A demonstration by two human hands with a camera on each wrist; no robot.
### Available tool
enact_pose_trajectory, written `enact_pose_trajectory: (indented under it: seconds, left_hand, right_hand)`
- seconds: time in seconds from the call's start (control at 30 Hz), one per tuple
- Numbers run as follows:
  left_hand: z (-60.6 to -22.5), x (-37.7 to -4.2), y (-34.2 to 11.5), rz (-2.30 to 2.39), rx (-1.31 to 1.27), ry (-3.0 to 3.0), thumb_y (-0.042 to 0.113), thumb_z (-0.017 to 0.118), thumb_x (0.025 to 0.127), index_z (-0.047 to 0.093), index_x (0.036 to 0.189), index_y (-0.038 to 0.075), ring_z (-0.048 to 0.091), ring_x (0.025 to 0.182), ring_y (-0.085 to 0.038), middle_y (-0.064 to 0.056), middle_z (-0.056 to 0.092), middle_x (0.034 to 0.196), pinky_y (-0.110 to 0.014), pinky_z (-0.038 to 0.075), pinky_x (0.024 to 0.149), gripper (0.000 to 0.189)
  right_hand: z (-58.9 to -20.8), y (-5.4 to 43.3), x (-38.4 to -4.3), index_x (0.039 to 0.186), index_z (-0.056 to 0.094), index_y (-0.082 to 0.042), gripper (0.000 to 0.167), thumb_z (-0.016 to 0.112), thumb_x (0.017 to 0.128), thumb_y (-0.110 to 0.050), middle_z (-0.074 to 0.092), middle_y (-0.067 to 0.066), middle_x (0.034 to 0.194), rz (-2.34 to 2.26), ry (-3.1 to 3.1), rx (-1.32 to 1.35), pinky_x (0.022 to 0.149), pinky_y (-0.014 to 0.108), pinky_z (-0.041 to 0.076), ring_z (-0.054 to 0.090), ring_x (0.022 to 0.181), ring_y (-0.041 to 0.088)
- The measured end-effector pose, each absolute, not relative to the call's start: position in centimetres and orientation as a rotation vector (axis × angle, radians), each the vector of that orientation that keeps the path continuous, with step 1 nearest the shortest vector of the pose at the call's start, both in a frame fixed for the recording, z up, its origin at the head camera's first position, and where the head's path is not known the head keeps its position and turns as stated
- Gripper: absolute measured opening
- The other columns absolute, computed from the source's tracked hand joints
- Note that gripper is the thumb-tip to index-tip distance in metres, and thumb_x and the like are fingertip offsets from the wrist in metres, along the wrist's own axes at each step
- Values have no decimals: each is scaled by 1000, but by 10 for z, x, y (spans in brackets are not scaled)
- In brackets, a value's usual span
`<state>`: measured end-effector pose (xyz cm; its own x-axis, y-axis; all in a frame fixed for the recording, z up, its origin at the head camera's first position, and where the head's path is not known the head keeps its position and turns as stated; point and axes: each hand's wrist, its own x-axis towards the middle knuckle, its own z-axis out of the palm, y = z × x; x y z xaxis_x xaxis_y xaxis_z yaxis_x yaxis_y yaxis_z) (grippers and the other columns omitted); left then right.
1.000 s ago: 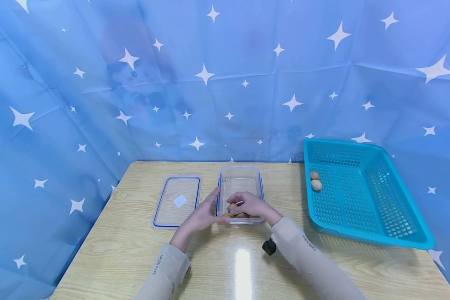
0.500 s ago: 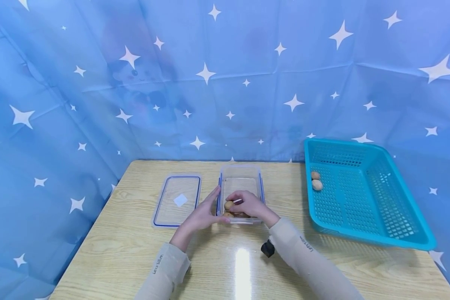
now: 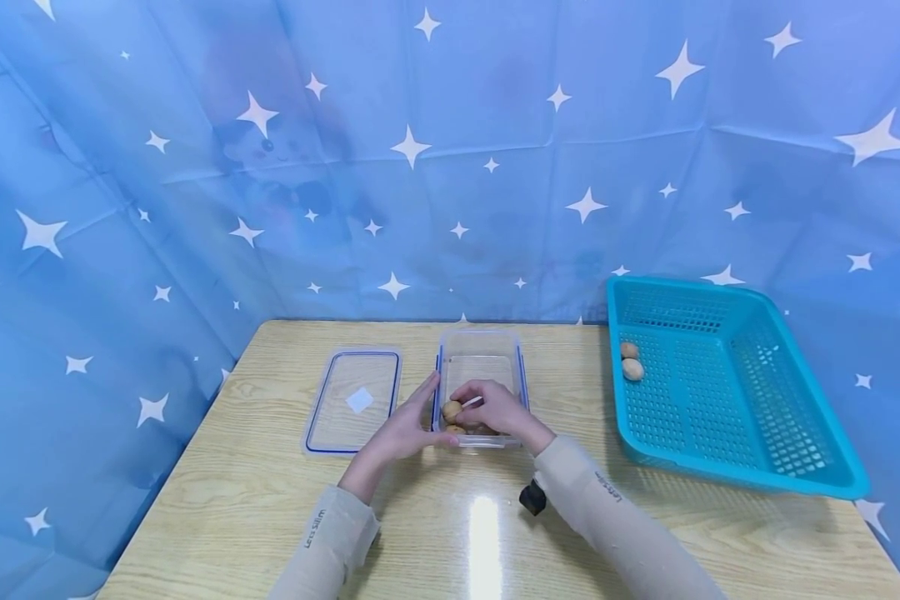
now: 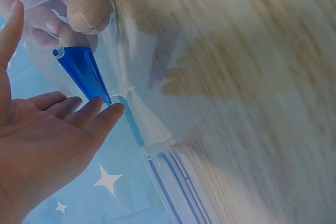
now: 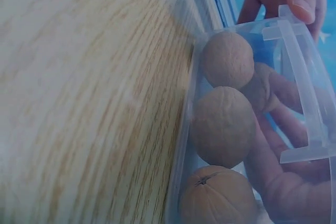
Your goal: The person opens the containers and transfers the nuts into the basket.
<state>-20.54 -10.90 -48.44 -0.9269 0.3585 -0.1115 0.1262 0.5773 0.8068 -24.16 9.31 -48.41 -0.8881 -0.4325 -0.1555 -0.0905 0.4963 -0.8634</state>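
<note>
Walnut [image 3: 452,411] sits pinched in right hand [image 3: 492,407]; left hand [image 3: 404,430] splayed.

Plastic, wood grain, cloth

Box [image 3: 480,343]: clear plastic, smooth, glossy. Blue clip [image 4: 84,74]: shiny plastic. Lid [image 3: 348,375]: clear plastic, smooth; white label [image 3: 359,400] looks like paper, matt. Nuts [image 5: 223,126]: matt shells, faintly ridged and wrinkled. Basket [image 3: 720,473]: teal plastic, perforated, low sheen. Tabletop [image 3: 232,508]: wood grain, smooth, glossy. Backdrop [image 3: 465,92]: creased cloth, mostly matt. Sleeves [image 3: 615,521]: matt fabric.

Pale slvs [image 3: 622,521] w/ dk lettering [image 3: 315,529], poss. "Lets slim"
</note>
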Motion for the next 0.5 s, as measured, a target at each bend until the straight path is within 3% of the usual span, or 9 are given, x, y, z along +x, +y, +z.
enact_pose_trajectory:
  seconds: [0.5]
  left_hand:
    - [-483, -205, -109, 1272, 405, 2545, 42, 83, 78, 13, 162, 16, 16, 154, -38, -6, 9, 170, -61, 23, 122, 112]
  right_hand:
    - [-486, 88, -245, 115, 69, -6, 25, 72, 90, -8, 69, 11, 111, -1336, 2401, -424, 89, 37, 58, 69, 101, 25]
